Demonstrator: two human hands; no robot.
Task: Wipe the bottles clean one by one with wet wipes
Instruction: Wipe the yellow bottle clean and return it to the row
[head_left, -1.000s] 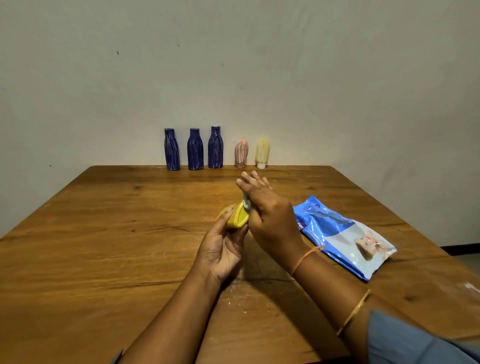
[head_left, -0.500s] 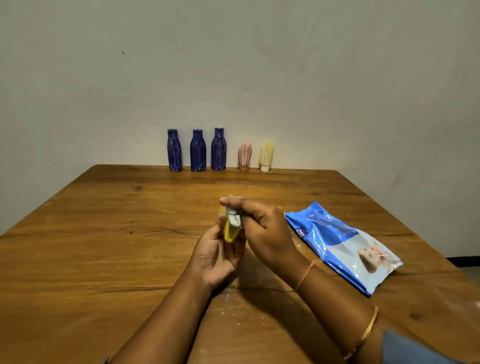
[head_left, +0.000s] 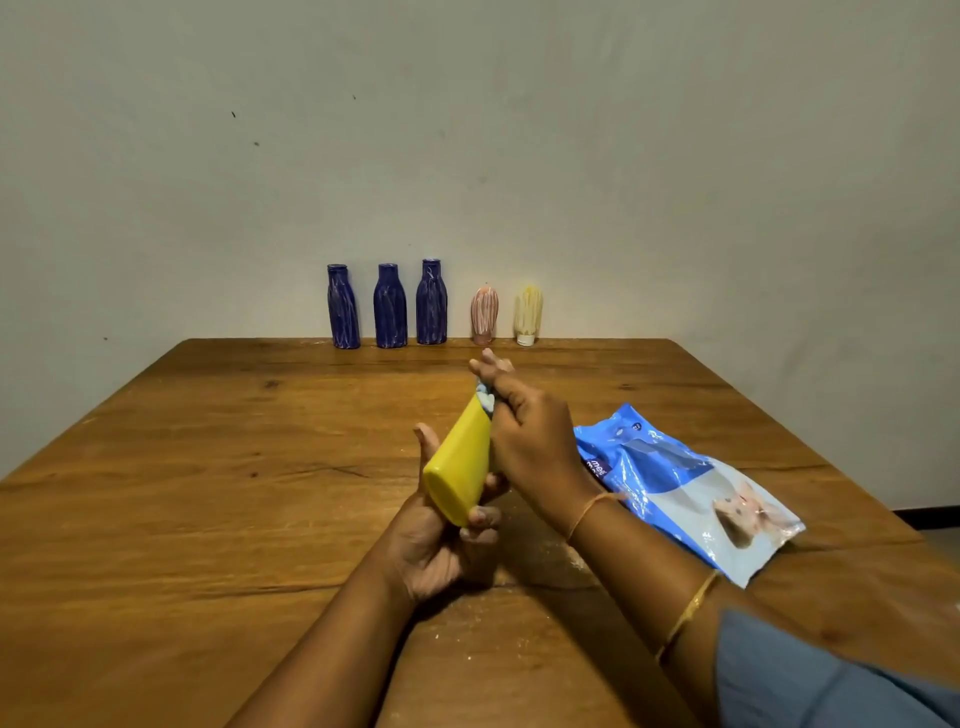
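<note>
Seen from the head camera, the left hand (head_left: 441, 540) holds a yellow bottle (head_left: 460, 462) above the middle of the wooden table (head_left: 208, 493). Its grip is clamped round the lower body, thumb on the left side and fingers curled in near the flat base, which faces the camera. The bottle tilts away, its top pointing up and toward the far edge. The right hand (head_left: 530, 436) meets that upper end, its grip closed on a bunched pale wet wipe (head_left: 485, 401) pressed against the top of the bottle. Just right of the hands a blue pack of wipes (head_left: 685, 483) lies flat on the table, partly behind the right forearm. Along the far edge, against the wall (head_left: 467, 130), three blue bottles (head_left: 389, 306) streaked with white stand upright in a row. To their right stand a pink bottle (head_left: 484, 314) and a pale yellow bottle (head_left: 528, 312) resting on its white cap, both streaked too. Thin bangles (head_left: 589, 512) ring the right wrist and forearm.
</note>
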